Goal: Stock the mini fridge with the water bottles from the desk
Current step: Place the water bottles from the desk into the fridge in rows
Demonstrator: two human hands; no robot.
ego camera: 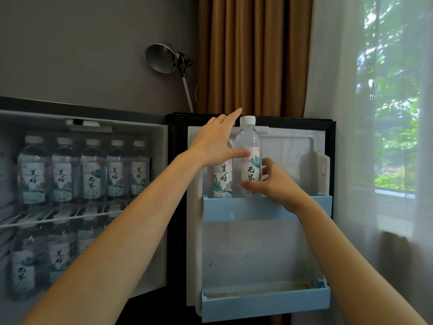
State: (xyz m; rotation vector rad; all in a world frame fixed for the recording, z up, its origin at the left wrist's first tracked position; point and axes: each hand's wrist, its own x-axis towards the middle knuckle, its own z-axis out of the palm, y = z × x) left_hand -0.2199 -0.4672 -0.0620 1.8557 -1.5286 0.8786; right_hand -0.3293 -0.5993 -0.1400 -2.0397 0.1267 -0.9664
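The mini fridge stands open, its door [293, 249] swung out to the right. In the door's upper blue shelf [246, 208] stand two clear water bottles with white labels. My right hand [278, 184] grips the right bottle [248, 141] low down, thumb in front and fingers behind. My left hand [215, 141] is spread over the top of the left bottle [222, 177], hiding its cap. Its thumb touches the right bottle and its index finger points up. Inside the fridge, several bottles [89, 174] line the wire shelf [58, 218], with more bottles [58, 254] below.
The door's lower blue shelf [264, 301] holds no bottles. A metal desk lamp [161, 58] rises behind the fridge by a brown curtain [253, 55]. A sheer curtain covers the window [396, 90] at the right.
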